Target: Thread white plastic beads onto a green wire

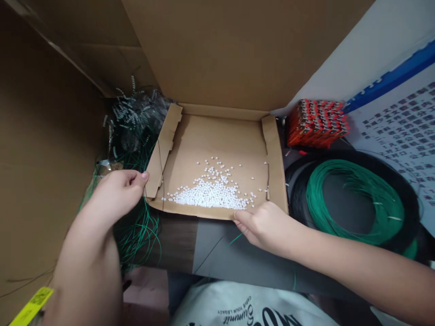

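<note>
Pinching edges, left hand [115,194] and right hand [265,228] hold the cardboard tray [217,140].

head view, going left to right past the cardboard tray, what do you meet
left hand → pile of white pellets → right hand → coil of green wire

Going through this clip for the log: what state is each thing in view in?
Cardboard tray, side flaps folded up
White beads, heaped at the tray's front edge, some scattered
Left hand, fingertips at the tray's left front corner
Right hand, fingers at the tray's front edge
Green wire, coiled, lying flat
Box flap, standing open
</note>
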A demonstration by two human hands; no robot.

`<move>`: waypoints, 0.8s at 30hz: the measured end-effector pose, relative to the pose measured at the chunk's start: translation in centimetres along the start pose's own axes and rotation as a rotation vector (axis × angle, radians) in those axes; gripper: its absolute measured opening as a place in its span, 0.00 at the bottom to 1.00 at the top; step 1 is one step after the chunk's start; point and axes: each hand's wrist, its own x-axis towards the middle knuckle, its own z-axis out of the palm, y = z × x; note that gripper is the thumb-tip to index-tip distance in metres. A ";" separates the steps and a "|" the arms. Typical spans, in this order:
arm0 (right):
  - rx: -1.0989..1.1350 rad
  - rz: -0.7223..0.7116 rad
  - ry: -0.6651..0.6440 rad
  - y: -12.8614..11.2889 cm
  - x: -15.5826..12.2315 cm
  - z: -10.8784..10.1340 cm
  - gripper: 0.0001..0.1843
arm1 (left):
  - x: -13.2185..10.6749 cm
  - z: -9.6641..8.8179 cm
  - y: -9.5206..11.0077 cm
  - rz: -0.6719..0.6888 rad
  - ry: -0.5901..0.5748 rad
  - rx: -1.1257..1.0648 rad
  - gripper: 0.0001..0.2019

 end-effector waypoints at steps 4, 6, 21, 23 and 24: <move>0.008 -0.022 0.037 -0.1 -0.1 -0.2 0.11 | -1.9 -0.5 1.1 -0.004 0.100 0.093 0.16; 0.033 -0.025 0.052 -0.1 -0.2 -0.2 0.12 | -2.9 -1.0 1.5 -0.028 0.198 0.188 0.15; 0.040 -0.011 0.109 0.2 -0.5 -0.7 0.15 | -0.8 -3.0 2.9 -0.015 0.030 0.037 0.20; 0.023 0.007 0.131 0.4 -0.4 -0.7 0.15 | 0.0 -2.9 2.9 0.007 0.021 0.022 0.19; 0.010 0.022 0.130 0.4 -0.3 -0.6 0.15 | 0.5 -2.8 2.9 0.019 0.015 0.017 0.20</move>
